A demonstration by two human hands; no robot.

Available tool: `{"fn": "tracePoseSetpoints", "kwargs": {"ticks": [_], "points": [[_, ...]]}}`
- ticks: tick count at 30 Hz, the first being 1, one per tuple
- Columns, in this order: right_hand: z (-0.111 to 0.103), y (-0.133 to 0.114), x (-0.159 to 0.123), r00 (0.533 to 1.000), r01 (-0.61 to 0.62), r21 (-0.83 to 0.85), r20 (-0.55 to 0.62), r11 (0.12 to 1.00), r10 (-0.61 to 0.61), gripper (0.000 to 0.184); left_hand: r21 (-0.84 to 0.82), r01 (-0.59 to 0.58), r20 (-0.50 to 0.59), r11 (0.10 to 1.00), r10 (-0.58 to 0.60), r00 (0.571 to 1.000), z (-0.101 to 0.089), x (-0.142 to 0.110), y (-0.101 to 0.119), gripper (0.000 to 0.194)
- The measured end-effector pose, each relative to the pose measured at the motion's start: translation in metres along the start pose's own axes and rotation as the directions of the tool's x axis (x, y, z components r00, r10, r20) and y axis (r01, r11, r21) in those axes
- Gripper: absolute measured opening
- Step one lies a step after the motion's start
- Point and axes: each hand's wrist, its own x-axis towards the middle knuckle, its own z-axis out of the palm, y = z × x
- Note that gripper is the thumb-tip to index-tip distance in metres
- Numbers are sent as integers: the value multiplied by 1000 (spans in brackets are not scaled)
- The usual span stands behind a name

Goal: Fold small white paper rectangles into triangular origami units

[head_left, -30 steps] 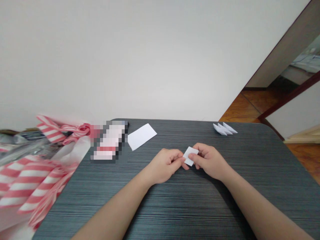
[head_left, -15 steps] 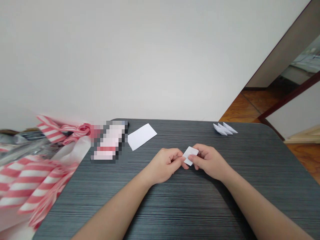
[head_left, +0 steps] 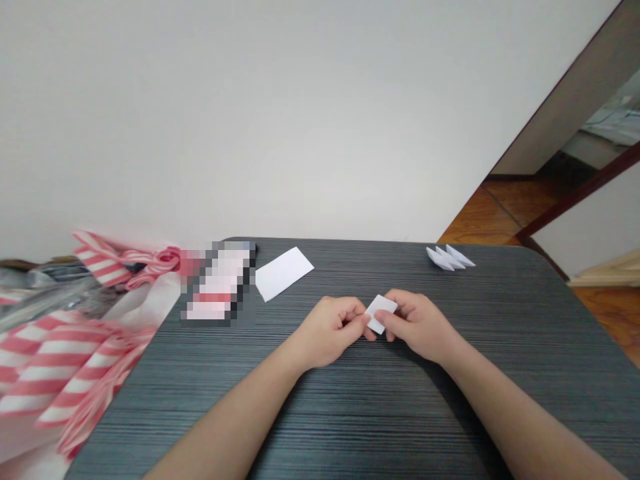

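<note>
A small folded piece of white paper point(head_left: 381, 308) is pinched between both hands, a little above the dark table. My left hand point(head_left: 334, 330) grips its left corner between thumb and fingers. From the right, my right hand point(head_left: 417, 323) holds it with the thumb lying across its face and the fingers behind. The fingers hide part of the paper's back and edges. A flat white paper rectangle point(head_left: 285, 273) lies beyond my left hand. Several pointed folded paper pieces point(head_left: 450, 258) rest side by side beyond my right hand.
The dark wood-grain table point(head_left: 320, 427) has rounded far corners and meets a white wall point(head_left: 310, 120). A pixelated, phone-like object point(head_left: 220, 280) lies at its left edge. Red-and-white striped bundles point(head_left: 65, 360) are heaped left of the table. Wooden floor point(head_left: 475, 213) shows at the right.
The small folded paper has turned and shifted very slightly, with the right fingers moving a little along with it. Everything else stays in place.
</note>
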Motion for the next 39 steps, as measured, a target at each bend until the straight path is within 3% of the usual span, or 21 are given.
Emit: {"fn": "tracePoseSetpoints", "kwargs": {"ticks": [4,13,23,30,39], "points": [[2,3,1,999,-3,62,47,998,0,8,-44,-7,-8,999,6,1000,1,0,1,23],[-3,-8,0,997,8,-14,78,1000,-7,14,24,-90,20,996,89,996,1,0,-2,19],[-3,2,1,994,-99,13,41,995,99,14,23,25,10,999,-25,1000,0,0,-1,27],[-5,-2,1,991,-81,74,111,994,72,20,-14,30,15,999,-30,999,0,-1,-1,27],[-7,1,-1,994,-54,61,100,997,48,25,-54,32,-15,998,-32,999,1,-1,-3,26]]}}
